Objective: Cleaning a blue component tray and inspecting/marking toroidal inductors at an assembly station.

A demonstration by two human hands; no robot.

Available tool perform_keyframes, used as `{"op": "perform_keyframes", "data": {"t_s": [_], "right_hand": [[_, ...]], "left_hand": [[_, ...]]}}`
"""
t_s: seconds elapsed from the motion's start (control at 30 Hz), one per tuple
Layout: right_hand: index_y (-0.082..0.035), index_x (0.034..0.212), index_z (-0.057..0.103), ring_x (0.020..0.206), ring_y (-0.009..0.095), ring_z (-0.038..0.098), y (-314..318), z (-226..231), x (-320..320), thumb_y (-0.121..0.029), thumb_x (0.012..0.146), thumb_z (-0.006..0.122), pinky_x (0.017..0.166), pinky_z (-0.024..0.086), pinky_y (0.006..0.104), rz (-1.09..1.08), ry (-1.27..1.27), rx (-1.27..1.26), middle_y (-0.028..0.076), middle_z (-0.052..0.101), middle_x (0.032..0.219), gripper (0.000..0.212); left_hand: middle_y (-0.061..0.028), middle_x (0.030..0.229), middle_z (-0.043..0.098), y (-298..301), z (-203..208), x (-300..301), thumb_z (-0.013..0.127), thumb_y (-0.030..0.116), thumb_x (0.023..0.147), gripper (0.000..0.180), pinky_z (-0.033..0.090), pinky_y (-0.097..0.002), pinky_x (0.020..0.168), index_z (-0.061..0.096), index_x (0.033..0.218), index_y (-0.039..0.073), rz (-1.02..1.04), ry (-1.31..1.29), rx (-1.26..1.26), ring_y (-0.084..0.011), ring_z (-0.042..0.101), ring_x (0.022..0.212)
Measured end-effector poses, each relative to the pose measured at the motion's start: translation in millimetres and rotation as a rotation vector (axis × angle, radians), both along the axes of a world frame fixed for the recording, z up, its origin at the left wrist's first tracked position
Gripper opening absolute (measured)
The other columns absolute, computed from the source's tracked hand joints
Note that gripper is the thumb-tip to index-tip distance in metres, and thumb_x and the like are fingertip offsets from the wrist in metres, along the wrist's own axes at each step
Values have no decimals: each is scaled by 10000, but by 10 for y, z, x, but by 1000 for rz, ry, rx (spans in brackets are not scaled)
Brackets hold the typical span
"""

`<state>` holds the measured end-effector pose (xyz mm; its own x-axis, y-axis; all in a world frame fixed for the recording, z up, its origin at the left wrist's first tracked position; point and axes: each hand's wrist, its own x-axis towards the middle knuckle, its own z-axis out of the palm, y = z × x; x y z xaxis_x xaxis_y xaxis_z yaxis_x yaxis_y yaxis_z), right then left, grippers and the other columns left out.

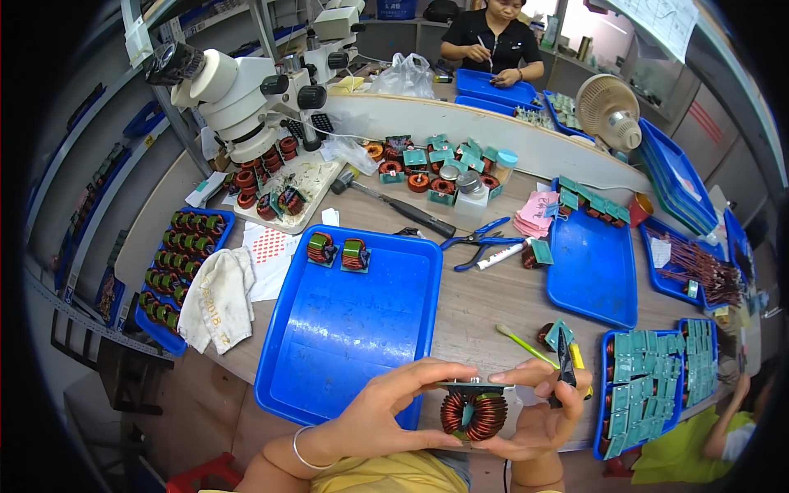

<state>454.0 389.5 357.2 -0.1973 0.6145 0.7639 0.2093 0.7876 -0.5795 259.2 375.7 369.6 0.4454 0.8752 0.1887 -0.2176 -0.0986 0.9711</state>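
Note:
Near the front edge of the table, a copper-wound toroidal coil (485,413) stands upright between my two hands, with a thin dark board along its top. My left hand (382,408) grips it from the left, fingers along the board and thumb beneath. From the right, my right hand (542,423) pinches the same coil. A dark pointed tool (565,355), perhaps tweezers, is tucked in my right fingers and points up. Just left of my hands lies a blue tray (353,320) with two coils (355,254) on green boards at its far end.
Beyond are pliers (481,242), a hammer (394,205), a marker (500,256) and a green-handled brush (526,345). A microscope (238,99) stands far left. Trays of coils (185,263) and green-board parts (645,386) flank me. Across a partition, another person (493,45) works.

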Motion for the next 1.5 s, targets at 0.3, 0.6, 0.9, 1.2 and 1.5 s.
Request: {"op": "perform_keyframes", "data": {"t_s": [0.3, 0.6, 0.9, 1.2, 1.5], "right_hand": [[-88, 1310, 288, 739, 224, 593, 1, -47, 62, -427, 479, 859, 611, 427, 330, 1, -34, 23, 85, 338, 982, 1064], [-140, 1268, 308, 767, 190, 608, -28, 32, 21, -286, 522, 872, 639, 482, 287, 25, -18, -41, 91, 531, 1022, 946], [-131, 1299, 270, 726, 207, 587, -17, 16, 17, -409, 492, 855, 586, 438, 311, 18, -82, 35, 91, 396, 990, 1035], [-118, 1270, 306, 792, 203, 614, -68, 17, 72, -306, 536, 863, 689, 484, 303, 60, -79, -68, 115, 488, 1057, 940], [-134, 1216, 374, 762, 225, 614, -21, 25, 34, -453, 652, 753, 655, 471, 303, 52, 59, 1, 89, 473, 974, 751]], "left_hand": [[-122, 1234, 450, -39, -17, 39, 781, -30, 611, 719, 350, -375, 1007, 414, 1229, -11, -14, -103, -147, -208, 436, 1165], [-93, 1231, 432, -34, -88, 56, 779, 24, 646, 706, 378, -341, 984, 402, 1243, 21, -29, -114, -65, -178, 433, 1157], [-144, 1125, 499, -39, -37, 58, 824, 21, 571, 703, 408, -380, 952, 423, 1148, 7, 30, -8, -52, -231, 507, 1075], [-114, 1092, 508, -44, 10, 40, 847, 63, 547, 740, 423, -350, 926, 432, 1157, -8, 48, 100, 3, -211, 520, 1044], [-126, 1086, 508, -54, -22, 48, 824, 8, 566, 721, 415, -372, 942, 415, 1160, 27, 23, 75, -1, -237, 523, 1053]]}}
